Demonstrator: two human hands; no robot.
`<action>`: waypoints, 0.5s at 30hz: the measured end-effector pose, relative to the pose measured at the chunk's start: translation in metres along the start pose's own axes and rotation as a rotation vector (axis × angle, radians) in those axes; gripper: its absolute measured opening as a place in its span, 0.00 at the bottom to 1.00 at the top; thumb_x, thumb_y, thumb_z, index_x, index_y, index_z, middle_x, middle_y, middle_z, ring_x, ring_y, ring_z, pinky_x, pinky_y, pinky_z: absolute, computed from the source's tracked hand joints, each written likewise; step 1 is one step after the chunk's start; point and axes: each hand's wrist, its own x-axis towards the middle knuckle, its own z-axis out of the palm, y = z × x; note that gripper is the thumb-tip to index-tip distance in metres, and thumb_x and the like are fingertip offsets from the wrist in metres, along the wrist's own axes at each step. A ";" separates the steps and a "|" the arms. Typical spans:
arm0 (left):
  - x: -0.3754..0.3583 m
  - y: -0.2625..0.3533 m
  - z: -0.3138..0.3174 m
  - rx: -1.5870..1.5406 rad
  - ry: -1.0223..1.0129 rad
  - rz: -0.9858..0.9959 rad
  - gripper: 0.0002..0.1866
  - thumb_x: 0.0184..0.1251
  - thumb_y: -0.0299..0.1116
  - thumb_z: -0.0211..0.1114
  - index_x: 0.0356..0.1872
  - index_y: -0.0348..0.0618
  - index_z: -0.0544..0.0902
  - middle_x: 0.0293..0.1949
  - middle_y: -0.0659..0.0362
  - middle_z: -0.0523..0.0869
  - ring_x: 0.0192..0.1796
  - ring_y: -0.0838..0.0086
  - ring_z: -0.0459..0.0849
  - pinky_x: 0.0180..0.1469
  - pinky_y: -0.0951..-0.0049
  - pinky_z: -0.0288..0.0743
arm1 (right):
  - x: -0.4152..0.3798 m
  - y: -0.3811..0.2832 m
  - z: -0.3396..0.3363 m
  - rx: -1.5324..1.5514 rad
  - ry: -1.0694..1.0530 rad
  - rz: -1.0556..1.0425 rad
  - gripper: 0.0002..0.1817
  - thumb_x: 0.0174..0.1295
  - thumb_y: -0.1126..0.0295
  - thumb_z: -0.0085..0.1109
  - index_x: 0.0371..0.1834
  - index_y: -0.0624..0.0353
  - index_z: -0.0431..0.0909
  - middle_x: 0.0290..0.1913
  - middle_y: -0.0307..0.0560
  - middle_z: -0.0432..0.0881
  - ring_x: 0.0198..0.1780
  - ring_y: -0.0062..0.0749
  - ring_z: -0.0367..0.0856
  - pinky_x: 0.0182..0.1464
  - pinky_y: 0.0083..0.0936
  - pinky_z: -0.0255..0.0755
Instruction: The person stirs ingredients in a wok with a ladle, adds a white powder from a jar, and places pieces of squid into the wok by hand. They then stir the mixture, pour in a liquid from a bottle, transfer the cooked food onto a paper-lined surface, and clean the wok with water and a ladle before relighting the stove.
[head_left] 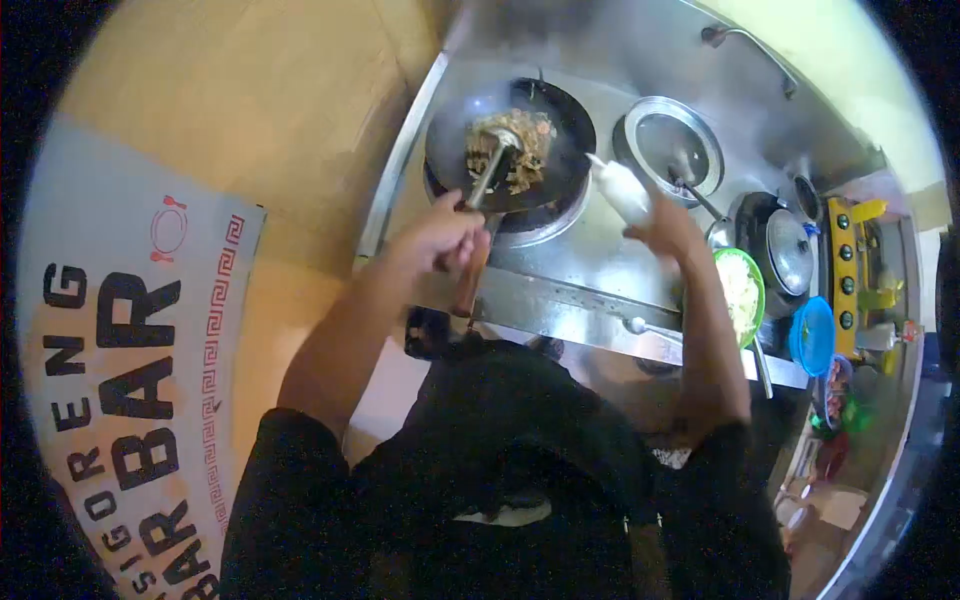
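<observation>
A dark wok (575,125) sits over the burner with fried, chopped food (537,160) in its middle. My left hand (447,236) is closed on the grip of a metal spatula (489,175), whose head rests in the food. Just beneath that hand, the wok's wooden handle (469,285) points toward my body. On the right, my right hand (672,228) grips a white squeeze bottle (622,190). The bottle is tilted, its nozzle at the wok's right rim. Motion blurs this hand slightly.
A second metal pan (665,150) stands right of the wok. Near my right forearm are a green bowl of shredded pale food (739,295), a lidded pot (790,255) and a blue bowl (812,335). A yellow stove panel (846,280) is farther right. A printed banner (150,350) hangs left.
</observation>
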 end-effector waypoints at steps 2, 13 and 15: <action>-0.016 0.031 -0.013 0.044 0.002 0.048 0.26 0.66 0.28 0.57 0.63 0.40 0.59 0.27 0.57 0.81 0.16 0.81 0.70 0.16 0.78 0.68 | 0.064 -0.035 -0.030 -0.307 -0.117 -0.015 0.31 0.40 0.53 0.74 0.47 0.59 0.78 0.44 0.58 0.83 0.44 0.53 0.83 0.46 0.43 0.77; -0.127 0.018 -0.060 0.380 0.115 0.100 0.42 0.66 0.28 0.59 0.74 0.51 0.41 0.30 0.56 0.81 0.19 0.79 0.72 0.17 0.75 0.69 | 0.077 -0.069 -0.068 -0.602 -0.063 -0.026 0.26 0.34 0.66 0.74 0.42 0.61 0.82 0.41 0.53 0.85 0.44 0.44 0.85 0.45 0.38 0.79; -0.125 -0.003 -0.073 0.350 0.119 0.116 0.43 0.65 0.31 0.61 0.74 0.46 0.41 0.30 0.56 0.83 0.18 0.79 0.73 0.17 0.76 0.69 | 0.070 -0.073 -0.078 -0.582 -0.101 -0.006 0.26 0.36 0.67 0.69 0.45 0.56 0.80 0.41 0.53 0.84 0.45 0.48 0.83 0.48 0.39 0.76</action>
